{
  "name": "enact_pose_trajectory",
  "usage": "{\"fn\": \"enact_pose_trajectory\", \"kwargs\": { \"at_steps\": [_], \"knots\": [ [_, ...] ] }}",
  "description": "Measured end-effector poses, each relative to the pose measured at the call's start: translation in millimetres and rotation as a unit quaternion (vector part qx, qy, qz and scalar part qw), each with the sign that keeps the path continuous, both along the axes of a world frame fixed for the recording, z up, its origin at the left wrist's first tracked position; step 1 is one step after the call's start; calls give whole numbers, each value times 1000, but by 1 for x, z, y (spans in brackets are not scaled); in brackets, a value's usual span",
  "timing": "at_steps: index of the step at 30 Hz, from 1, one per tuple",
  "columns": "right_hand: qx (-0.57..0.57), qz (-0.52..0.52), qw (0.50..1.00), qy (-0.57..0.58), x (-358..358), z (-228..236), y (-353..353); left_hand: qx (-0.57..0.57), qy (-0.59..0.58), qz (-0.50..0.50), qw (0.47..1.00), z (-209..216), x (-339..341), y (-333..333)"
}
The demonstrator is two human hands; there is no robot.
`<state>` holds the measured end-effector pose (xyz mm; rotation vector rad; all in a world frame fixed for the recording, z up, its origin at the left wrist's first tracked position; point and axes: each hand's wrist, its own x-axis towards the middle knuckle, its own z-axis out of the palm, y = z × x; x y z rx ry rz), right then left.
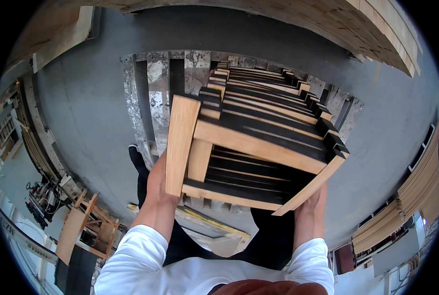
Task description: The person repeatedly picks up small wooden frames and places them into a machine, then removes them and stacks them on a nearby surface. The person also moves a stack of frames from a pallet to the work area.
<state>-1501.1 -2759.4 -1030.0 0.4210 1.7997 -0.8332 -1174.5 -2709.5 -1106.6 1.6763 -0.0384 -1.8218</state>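
A row of wooden frames (261, 142) stands in front of me, pale wood on the front faces and black on the edges behind. Several frames are packed one behind another. On the left side of the nearest frame, by its upright pale post (182, 147), my left hand (161, 178) is closed against the wood. My right hand (316, 199) grips the opposite side, low by the slanting right post (312, 186). The fingers of both hands are mostly hidden behind the frame. Under and beyond the row lies a worn, paint-spotted pallet (158, 83).
Grey floor (81, 118) surrounds the pallet. Large wooden panels (303, 19) rise at the far side. A wooden stand (81, 226) and a dark machine (45, 201) are at the left. Stacked boards (421, 172) line the right. A yellow-edged piece (214, 221) lies near my legs.
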Motion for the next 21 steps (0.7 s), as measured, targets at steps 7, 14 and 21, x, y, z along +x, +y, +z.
{"fn": "enact_pose_trajectory", "kwargs": {
  "at_steps": [7, 14, 21],
  "knots": [
    [-45, 49, 998, -14, -10, 19, 7, -53, 38, 15, 998, -85, -40, -94],
    [-72, 156, 983, -67, -17, 110, 71, -14, 136, 94, 986, -51, -31, -53],
    [-88, 259, 954, -121, 20, 248, 141, -123, 98, 154, 975, 118, 60, 37]
  ]
}}
